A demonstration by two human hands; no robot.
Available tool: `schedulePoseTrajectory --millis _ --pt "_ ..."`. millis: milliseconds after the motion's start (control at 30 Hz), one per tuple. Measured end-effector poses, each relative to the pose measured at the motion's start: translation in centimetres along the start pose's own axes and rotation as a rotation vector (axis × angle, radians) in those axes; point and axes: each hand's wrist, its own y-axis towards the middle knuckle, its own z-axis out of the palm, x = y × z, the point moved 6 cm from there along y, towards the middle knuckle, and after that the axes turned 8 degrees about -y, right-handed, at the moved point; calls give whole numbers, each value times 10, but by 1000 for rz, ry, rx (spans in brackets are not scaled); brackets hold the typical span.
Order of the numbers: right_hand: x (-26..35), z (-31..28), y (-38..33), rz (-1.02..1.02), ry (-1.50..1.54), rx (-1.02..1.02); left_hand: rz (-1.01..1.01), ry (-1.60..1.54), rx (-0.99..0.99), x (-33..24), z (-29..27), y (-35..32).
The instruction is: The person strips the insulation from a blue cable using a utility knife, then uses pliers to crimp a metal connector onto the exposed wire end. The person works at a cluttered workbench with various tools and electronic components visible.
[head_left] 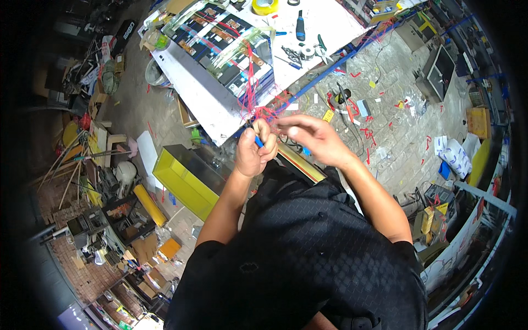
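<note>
My left hand (256, 149) is closed round a slim tool with a blue handle (258, 141). Its working end points at the bundle of thin red wires and is too small to make out. Just to the right, my right hand (322, 142) has its fingers stretched toward the wires, the fingertips slightly blurred; I see nothing held in it. The red wires (251, 82) hang over the near corner of the white table (190, 91) from a battery pack (220, 47) with black cells, copper-coloured plates and clear yellowish tape.
A blue-handled knife (300, 27), a roll of yellow tape (265, 5) and a white roll (307, 51) lie on the table. Below left stands a yellow-green box (187, 179). Wire scraps litter the floor (385, 82). A monitor (440, 71) stands at the right.
</note>
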Motion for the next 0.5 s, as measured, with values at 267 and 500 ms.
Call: schedulePoseTrajectory --millis 267,500 --pt "12 23 32 23 347 -90 39 -300 -136 -6 6 42" --pt "31 1 27 -60 90 -275 -37 -488 32 -7 11 68"
